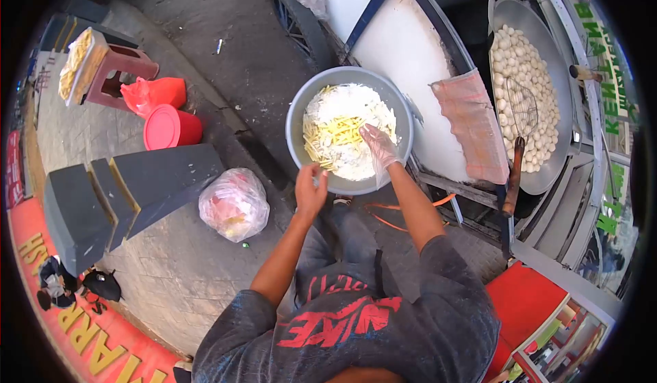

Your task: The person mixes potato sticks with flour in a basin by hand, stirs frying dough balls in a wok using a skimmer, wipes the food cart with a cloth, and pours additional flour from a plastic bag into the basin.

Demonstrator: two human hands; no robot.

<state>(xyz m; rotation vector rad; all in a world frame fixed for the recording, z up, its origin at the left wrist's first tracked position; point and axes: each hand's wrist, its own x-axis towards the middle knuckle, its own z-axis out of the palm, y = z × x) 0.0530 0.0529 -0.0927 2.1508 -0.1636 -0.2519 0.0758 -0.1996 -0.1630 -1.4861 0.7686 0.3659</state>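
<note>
A grey basin [294, 136] in front of me holds white flour [345, 99] and pale yellow potato sticks [342, 131], heaped in the middle and along the left side. My right hand [380, 149], in a clear plastic glove, reaches in over the right side. Its fingers are stretched toward the potato sticks and touch the floury heap. My bare left hand [311, 190] is at the near left rim, its fingers curled over the edge. Part of its grip is hidden.
To the right, a cart carries a large wok [510, 13] of round pale balls, a wire skimmer [519, 102] and a cloth [472, 123]. On the left are a plastic bag [235, 205], a red tub [172, 127], a stool [123, 71] and a dark concrete block [164, 177].
</note>
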